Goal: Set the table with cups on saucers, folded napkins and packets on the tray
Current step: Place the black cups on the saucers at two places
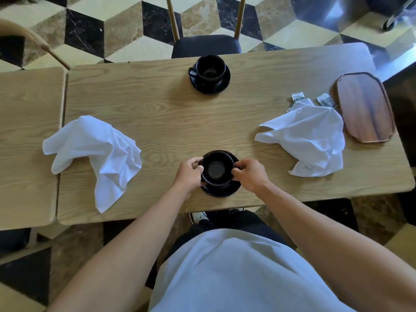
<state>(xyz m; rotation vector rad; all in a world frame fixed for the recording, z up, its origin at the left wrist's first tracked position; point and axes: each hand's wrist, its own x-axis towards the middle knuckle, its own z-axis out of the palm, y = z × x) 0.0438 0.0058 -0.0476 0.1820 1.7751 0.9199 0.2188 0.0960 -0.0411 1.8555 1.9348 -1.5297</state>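
Observation:
A black cup stands on a black saucer near the table's front edge. My left hand grips the cup's left side and my right hand grips its right side, fingers curled round the rim. A second black cup sits on its saucer at the far edge. One crumpled white napkin lies at the left, another at the right. Two small packets lie partly under the right napkin. The wooden tray at the far right holds nothing.
The light wooden table abuts a second table on the left. A dark-seated chair stands at the far side, another chair back at the upper left. My white shirt fills the bottom.

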